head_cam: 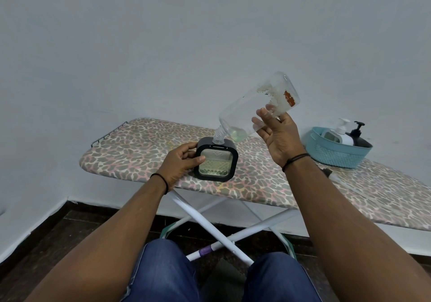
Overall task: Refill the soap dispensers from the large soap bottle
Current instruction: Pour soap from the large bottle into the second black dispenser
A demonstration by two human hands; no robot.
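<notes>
Head view: the right hand curls round the tipped large soap bottle, its neck seated in the square black dispenser near the ironing board's front edge, so the last soap drains in. The left hand grips the dispenser to steady it. The bottle's label is torn and unreadable. Two pump dispensers wait in the blue basket by the back edge.
</notes>
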